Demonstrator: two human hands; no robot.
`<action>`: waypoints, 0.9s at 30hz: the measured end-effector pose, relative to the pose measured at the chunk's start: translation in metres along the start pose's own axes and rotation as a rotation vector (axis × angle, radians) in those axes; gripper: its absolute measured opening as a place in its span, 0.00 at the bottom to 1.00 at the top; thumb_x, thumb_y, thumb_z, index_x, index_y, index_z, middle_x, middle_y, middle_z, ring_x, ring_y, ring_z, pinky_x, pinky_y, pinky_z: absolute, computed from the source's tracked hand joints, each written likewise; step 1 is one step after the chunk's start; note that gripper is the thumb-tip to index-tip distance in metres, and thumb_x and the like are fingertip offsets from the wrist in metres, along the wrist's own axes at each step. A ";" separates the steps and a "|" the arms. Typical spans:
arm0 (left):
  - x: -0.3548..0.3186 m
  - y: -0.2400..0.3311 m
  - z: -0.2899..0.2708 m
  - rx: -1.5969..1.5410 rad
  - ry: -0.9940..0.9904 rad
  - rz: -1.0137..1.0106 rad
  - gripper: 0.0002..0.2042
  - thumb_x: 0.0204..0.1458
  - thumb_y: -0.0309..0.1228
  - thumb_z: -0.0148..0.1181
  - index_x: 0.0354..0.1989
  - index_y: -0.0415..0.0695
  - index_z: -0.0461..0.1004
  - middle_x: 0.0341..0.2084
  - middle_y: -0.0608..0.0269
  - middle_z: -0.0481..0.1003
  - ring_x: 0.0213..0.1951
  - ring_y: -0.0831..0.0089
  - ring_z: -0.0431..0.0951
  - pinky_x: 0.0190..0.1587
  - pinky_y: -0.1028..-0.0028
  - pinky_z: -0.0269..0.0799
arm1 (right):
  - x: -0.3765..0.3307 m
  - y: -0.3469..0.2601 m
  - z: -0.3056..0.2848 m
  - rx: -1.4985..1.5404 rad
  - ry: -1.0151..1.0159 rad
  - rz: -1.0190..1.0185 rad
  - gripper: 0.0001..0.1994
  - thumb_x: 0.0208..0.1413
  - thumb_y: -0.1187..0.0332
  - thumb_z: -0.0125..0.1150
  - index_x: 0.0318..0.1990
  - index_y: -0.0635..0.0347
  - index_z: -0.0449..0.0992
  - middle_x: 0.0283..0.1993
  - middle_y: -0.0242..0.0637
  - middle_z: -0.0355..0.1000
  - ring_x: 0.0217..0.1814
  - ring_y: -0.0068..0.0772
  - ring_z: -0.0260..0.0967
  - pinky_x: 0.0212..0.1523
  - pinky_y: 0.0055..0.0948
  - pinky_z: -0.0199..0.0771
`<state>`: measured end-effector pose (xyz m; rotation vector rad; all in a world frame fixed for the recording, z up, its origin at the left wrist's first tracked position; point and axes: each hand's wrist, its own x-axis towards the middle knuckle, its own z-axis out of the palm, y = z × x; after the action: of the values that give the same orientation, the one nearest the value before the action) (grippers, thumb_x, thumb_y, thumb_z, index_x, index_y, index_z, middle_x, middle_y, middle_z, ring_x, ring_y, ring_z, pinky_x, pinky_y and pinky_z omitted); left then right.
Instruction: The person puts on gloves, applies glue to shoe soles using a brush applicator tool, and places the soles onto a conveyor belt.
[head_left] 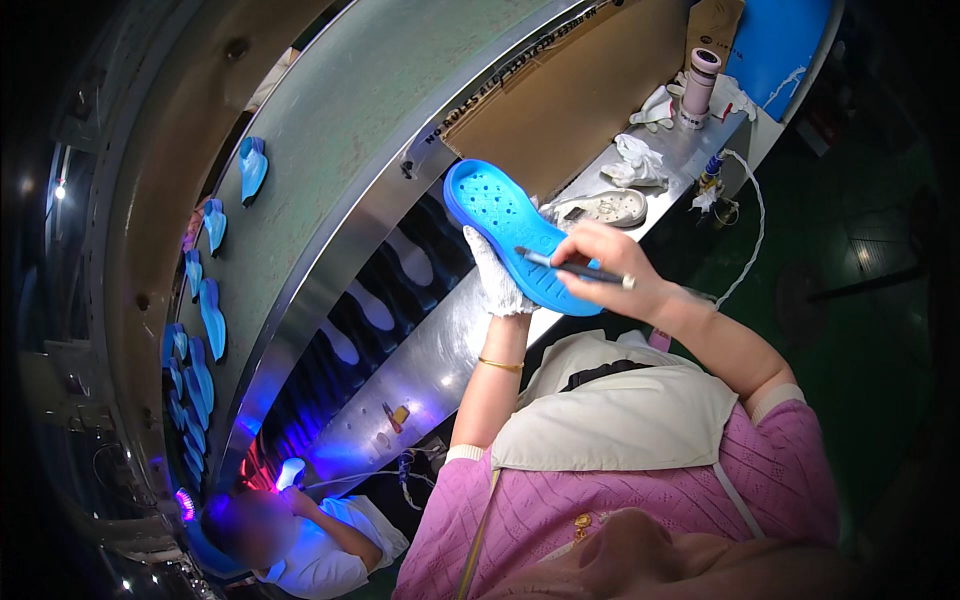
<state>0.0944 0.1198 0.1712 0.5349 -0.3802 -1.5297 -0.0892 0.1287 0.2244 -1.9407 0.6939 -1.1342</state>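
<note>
My left hand [490,277], in a white knit glove, grips a bright blue shoe sole [489,197] from below and along its left edge. The sole is tilted, its inner face up, with small holes at the far end and slots at the near end. Bare and closed, my right hand [612,262] pinches a thin brush [580,269] with a dark handle. The brush tip rests on or just over the middle of the sole; I cannot tell if it touches. The left fingertips are mostly hidden behind the sole.
Along the metal bench [440,330] lie a pale sole [612,208], white gloves [636,162] and a pink bottle [699,88]. Cardboard [570,90] lines its back. Several blue soles [211,318] sit on the green conveyor [330,110]; pale soles [374,305] lie below it. A co-worker [325,545] is at lower left.
</note>
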 end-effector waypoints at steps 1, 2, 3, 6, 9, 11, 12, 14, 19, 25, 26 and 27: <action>0.000 0.002 -0.001 0.001 -0.001 0.000 0.36 0.54 0.64 0.38 0.61 0.48 0.60 0.54 0.53 0.68 0.51 0.57 0.72 0.55 0.56 0.69 | -0.003 -0.001 0.002 -0.031 -0.037 -0.062 0.07 0.43 0.76 0.62 0.32 0.63 0.74 0.32 0.37 0.68 0.34 0.29 0.69 0.34 0.24 0.70; 0.000 0.004 -0.003 0.021 -0.009 0.004 0.36 0.54 0.64 0.38 0.61 0.47 0.59 0.54 0.53 0.68 0.52 0.56 0.71 0.55 0.56 0.69 | -0.004 -0.009 0.004 0.120 -0.097 0.016 0.07 0.42 0.76 0.62 0.32 0.63 0.74 0.32 0.37 0.69 0.33 0.30 0.69 0.34 0.26 0.70; 0.000 0.007 -0.004 0.042 -0.017 0.008 0.36 0.55 0.64 0.38 0.62 0.47 0.59 0.54 0.52 0.68 0.52 0.56 0.71 0.55 0.56 0.68 | -0.004 -0.006 0.004 0.121 -0.098 0.015 0.07 0.42 0.76 0.62 0.32 0.63 0.74 0.32 0.37 0.69 0.33 0.30 0.69 0.34 0.26 0.70; -0.002 0.010 0.001 0.019 -0.037 0.004 0.37 0.54 0.65 0.38 0.62 0.47 0.59 0.53 0.52 0.69 0.52 0.56 0.72 0.55 0.56 0.69 | 0.000 0.000 -0.004 0.131 -0.040 0.142 0.08 0.42 0.75 0.62 0.32 0.63 0.75 0.32 0.37 0.69 0.32 0.31 0.69 0.34 0.26 0.70; 0.001 0.014 0.002 -0.004 -0.013 -0.014 0.39 0.52 0.66 0.38 0.62 0.46 0.59 0.53 0.52 0.70 0.50 0.55 0.73 0.56 0.55 0.68 | -0.006 -0.002 0.000 0.068 -0.044 0.027 0.07 0.43 0.75 0.62 0.33 0.63 0.75 0.32 0.38 0.69 0.32 0.30 0.69 0.34 0.26 0.70; 0.004 0.017 -0.001 0.052 -0.040 0.000 0.39 0.52 0.66 0.39 0.62 0.46 0.59 0.52 0.51 0.70 0.50 0.54 0.72 0.56 0.55 0.67 | -0.007 -0.010 0.002 0.179 -0.146 0.097 0.07 0.44 0.75 0.63 0.33 0.63 0.75 0.32 0.36 0.70 0.33 0.25 0.69 0.36 0.23 0.69; 0.003 0.018 -0.001 0.004 -0.070 -0.025 0.39 0.52 0.66 0.41 0.62 0.45 0.59 0.52 0.51 0.70 0.50 0.54 0.72 0.55 0.55 0.68 | -0.007 -0.006 0.001 0.245 -0.164 0.152 0.07 0.45 0.75 0.63 0.33 0.64 0.75 0.34 0.35 0.70 0.34 0.23 0.69 0.37 0.22 0.70; 0.000 0.021 0.003 -0.070 -0.108 -0.024 0.39 0.51 0.66 0.41 0.61 0.45 0.59 0.52 0.50 0.70 0.50 0.53 0.72 0.56 0.55 0.67 | -0.003 0.005 -0.003 0.388 -0.151 0.293 0.06 0.47 0.76 0.63 0.34 0.64 0.75 0.36 0.33 0.72 0.38 0.19 0.69 0.40 0.21 0.70; -0.031 0.006 0.050 -0.192 -0.164 -0.077 0.43 0.49 0.67 0.42 0.64 0.44 0.56 0.59 0.51 0.63 0.56 0.53 0.67 0.59 0.52 0.63 | 0.008 0.026 -0.024 0.413 0.045 0.319 0.08 0.52 0.75 0.61 0.40 0.65 0.74 0.37 0.32 0.72 0.39 0.18 0.69 0.42 0.21 0.70; -0.018 0.000 0.039 -0.110 -0.256 -0.054 0.42 0.52 0.66 0.38 0.67 0.46 0.51 0.62 0.46 0.58 0.60 0.51 0.63 0.63 0.54 0.58 | -0.002 0.000 -0.007 0.197 0.054 0.163 0.07 0.49 0.76 0.62 0.36 0.64 0.74 0.33 0.33 0.69 0.37 0.23 0.67 0.39 0.22 0.69; -0.013 0.000 0.037 -0.006 -0.201 0.005 0.42 0.52 0.66 0.38 0.67 0.46 0.51 0.62 0.47 0.58 0.60 0.51 0.63 0.63 0.54 0.58 | -0.004 -0.009 -0.002 0.194 0.016 0.145 0.06 0.49 0.76 0.62 0.36 0.64 0.74 0.33 0.33 0.69 0.36 0.23 0.68 0.38 0.22 0.69; -0.010 0.001 0.035 0.024 -0.211 0.026 0.42 0.52 0.66 0.38 0.67 0.47 0.51 0.62 0.47 0.58 0.60 0.51 0.63 0.63 0.54 0.57 | -0.005 -0.016 0.001 0.192 -0.022 0.127 0.06 0.49 0.76 0.62 0.36 0.64 0.74 0.33 0.33 0.68 0.36 0.22 0.68 0.38 0.22 0.69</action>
<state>0.0761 0.1264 0.2021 0.3871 -0.5663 -1.5630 -0.0896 0.1419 0.2347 -1.7208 0.6619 -1.0595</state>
